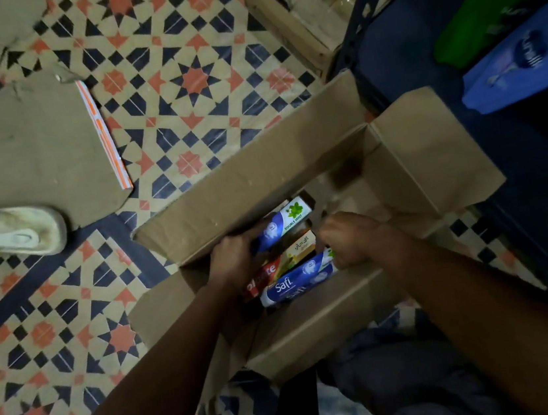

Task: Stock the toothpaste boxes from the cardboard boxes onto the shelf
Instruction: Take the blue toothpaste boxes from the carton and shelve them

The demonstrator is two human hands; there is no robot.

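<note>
Head view, looking straight down. An open cardboard box [262, 181] sits on a patterned tile floor [181, 80], its flaps folded outward. Both of your arms reach down into it.

Your left hand [234, 264] has its grip curled round the near-left ends of a bundle of toothpaste boxes [302, 262]. Your right hand [349, 243] has its grip curled over the opposite ends. The fingertips of both hands are hidden behind the bundle. The toothpaste boxes lie inside the cardboard box, side by side and touching, between your two hands.

The step in hand looks like gathering a handful for lifting out. None of it has reached the shelf [363, 6], whose dark slotted upright stands just beyond the cardboard box, up and to your right. The next move calls for even squeezing from both ends so the middle boxes do not slip out. Then lift clear of the flaps and swing right toward the shelf.

The toothpaste boxes are long, narrow cartons with glossy printed faces. One is a blue carton marked Double Mint [284, 221], farthest from you. A yellow carton [303, 243] and a red carton [262, 277] lie in the middle. A blue carton marked Safi [296, 284] lies nearest you. They look light, stiff and slippery against each other.

To the left, flattened cardboard [27, 151] and a pale sandal [10, 232] lie on the floor.
</note>
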